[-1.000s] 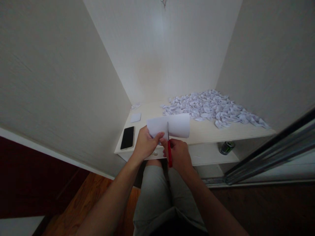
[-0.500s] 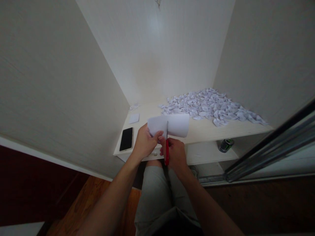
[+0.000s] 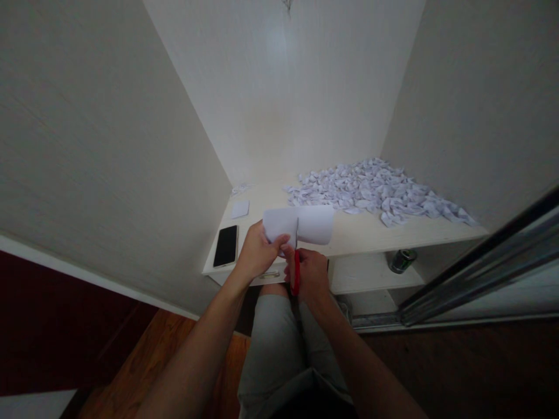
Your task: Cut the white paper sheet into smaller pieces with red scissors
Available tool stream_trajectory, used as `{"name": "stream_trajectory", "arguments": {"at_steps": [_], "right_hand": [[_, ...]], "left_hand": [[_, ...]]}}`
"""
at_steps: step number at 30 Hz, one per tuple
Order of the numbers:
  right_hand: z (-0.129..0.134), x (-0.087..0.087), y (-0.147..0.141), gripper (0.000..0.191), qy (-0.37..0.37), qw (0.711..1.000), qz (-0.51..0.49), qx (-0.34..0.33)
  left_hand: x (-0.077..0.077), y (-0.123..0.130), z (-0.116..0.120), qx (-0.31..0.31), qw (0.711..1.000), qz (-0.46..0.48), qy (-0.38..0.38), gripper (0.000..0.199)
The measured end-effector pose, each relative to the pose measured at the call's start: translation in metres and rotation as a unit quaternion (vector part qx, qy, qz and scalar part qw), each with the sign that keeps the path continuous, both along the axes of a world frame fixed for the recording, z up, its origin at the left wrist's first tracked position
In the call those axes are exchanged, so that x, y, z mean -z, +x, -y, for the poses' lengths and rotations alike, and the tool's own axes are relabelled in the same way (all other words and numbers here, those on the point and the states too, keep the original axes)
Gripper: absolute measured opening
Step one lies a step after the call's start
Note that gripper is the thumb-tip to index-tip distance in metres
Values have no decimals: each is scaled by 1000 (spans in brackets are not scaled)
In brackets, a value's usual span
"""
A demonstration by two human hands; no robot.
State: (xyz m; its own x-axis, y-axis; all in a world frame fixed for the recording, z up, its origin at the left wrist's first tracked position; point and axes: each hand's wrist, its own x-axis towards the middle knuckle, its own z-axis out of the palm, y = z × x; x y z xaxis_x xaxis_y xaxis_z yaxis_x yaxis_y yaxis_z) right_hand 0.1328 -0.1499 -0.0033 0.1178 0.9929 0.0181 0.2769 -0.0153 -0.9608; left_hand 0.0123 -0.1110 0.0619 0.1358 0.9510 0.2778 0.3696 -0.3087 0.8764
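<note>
The right hand (image 3: 313, 272) grips the red scissors (image 3: 296, 272), and left of them the left hand (image 3: 258, 250) pinches white paper (image 3: 283, 222), whose loose side could flop and make the cut crooked.

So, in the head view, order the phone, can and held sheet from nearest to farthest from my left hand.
1. Held sheet: gripped in the left hand.
2. Phone: on the tabletop, just left.
3. Can: on the shelf below, far right.

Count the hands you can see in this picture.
2. The left hand holds the white paper near its left end; the right hand, beside it, holds the red-handled scissors. Some fingers are hidden, but no other hand shows.
</note>
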Motion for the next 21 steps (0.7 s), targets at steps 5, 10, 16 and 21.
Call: {"name": "stream_trajectory", "arguments": {"at_steps": [5,10,16,21], "right_hand": [[3,-7,1,64,-13,1000,-7,-8],[3,-8,5,65,-3,997,-54,-47],[5,-10,11,69,2,997,-12,-74],[8,-15,11,68,-13,998,-42,-52]], "left_hand": [[6,-2,-2,1,999,27,-22,27],[7,-6,-3,19,999,38,-12,30],[5,-6,0,28,999,27,-34,28],[6,-5,0,32,999,32,-19,25]]}}
